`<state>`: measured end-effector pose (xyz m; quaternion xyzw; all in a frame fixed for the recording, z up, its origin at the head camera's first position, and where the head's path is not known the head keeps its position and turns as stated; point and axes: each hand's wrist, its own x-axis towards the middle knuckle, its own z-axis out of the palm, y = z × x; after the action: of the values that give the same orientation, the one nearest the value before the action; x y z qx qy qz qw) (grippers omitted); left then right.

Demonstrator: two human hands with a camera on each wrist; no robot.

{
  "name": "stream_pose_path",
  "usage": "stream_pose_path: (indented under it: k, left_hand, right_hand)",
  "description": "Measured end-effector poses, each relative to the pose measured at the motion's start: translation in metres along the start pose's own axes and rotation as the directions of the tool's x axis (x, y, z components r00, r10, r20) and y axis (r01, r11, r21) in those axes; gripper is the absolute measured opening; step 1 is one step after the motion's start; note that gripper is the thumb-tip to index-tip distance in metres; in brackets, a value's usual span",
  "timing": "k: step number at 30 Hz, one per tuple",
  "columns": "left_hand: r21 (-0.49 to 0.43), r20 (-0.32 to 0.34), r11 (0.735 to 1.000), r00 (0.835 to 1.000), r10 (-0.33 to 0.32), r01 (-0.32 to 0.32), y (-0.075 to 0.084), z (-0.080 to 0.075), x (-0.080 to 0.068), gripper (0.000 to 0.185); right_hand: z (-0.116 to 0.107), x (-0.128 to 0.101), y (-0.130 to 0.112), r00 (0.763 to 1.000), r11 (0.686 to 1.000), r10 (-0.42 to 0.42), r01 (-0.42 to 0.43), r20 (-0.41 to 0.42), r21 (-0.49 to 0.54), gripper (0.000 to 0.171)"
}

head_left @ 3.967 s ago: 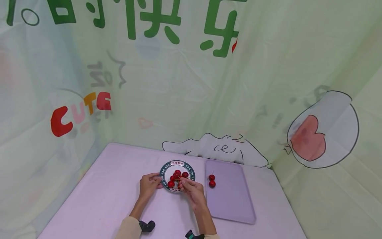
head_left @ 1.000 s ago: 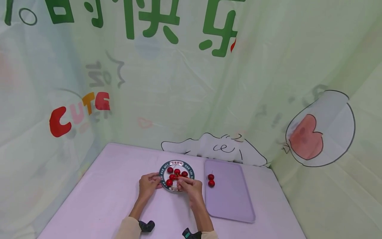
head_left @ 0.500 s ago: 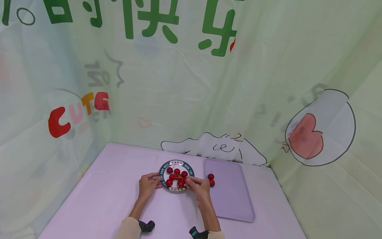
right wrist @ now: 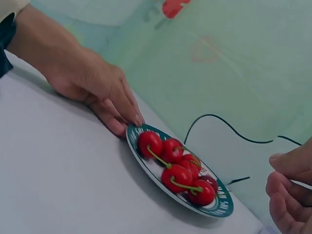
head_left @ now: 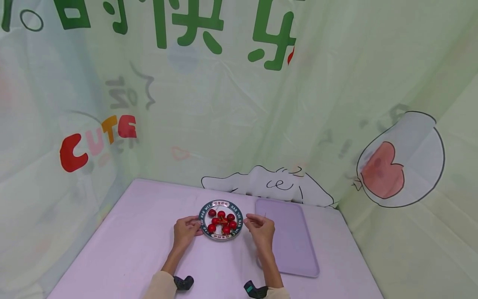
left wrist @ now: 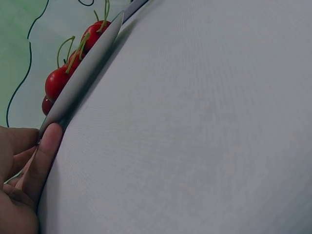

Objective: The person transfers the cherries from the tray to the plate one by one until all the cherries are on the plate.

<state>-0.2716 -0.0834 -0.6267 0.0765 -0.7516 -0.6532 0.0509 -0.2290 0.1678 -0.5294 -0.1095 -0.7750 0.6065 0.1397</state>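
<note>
A round plate [head_left: 239, 231] with a dark green lettered rim carries several red cherries [head_left: 226, 230] with green stems. My left hand [head_left: 184, 233] grips its left edge; in the left wrist view, thumb and fingers [left wrist: 48, 139] pinch the rim, and the plate [left wrist: 90, 73] appears edge-on. Just right of the plate hovers my right hand [head_left: 261, 230], its fingers loosely bent. The right wrist view has this hand [right wrist: 295, 195] apart from the plate [right wrist: 222, 207], with nothing visible between the fingertips. Behind it, the tray's cherries are hidden, apart from a thin stem.
A light purple tray [head_left: 295, 249] lies on the table to the right, partly covered by my right hand and forearm. The pale tabletop [head_left: 127, 245] ends at printed curtains [head_left: 224, 137] at the back and sides. Black wrist devices [head_left: 184, 283] sit on both forearms.
My right hand has let go of a cherry on the plate and moved right, off the rim. It now blocks the tray's two cherries. My left hand keeps its hold on the plate.
</note>
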Motion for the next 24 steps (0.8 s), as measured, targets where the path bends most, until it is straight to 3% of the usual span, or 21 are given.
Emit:
stream_pose_path:
  k: [3, 8, 14, 20, 24]
  left_hand:
    - [0.000, -0.003, 1.000, 1.000, -0.003, 0.003, -0.003, 0.001, 0.002, 0.031]
    - [-0.011, -0.001, 1.000, 1.000, 0.003, -0.003, -0.006, 0.002, 0.004, 0.030]
    - [-0.013, -0.002, 1.000, 1.000, 0.023, -0.024, -0.003, 0.001, 0.002, 0.029]
    - [-0.007, -0.006, 1.000, 1.000, 0.030, -0.030, -0.001, 0.001, 0.001, 0.029]
    - [-0.009, -0.007, 1.000, 1.000, 0.026, -0.026, 0.000, 0.001, 0.000, 0.029]
  right_hand:
    - [-0.005, 0.005, 0.001, 0.995, 0.993, -0.095, 0.092, -0.043, -0.071, 0.019]
    - [-0.013, 0.012, 0.005, 0.978, 0.966, -0.193, 0.175, -0.084, -0.189, 0.023]
    - [-0.018, 0.011, 0.007, 0.950, 0.901, -0.308, 0.271, -0.060, -0.339, 0.030]
    - [-0.019, 0.016, 0.023, 0.931, 0.816, -0.361, 0.287, -0.055, -0.502, 0.031]
    - [-0.021, 0.021, 0.030, 0.933, 0.795, -0.357, 0.277, -0.046, -0.539, 0.030]
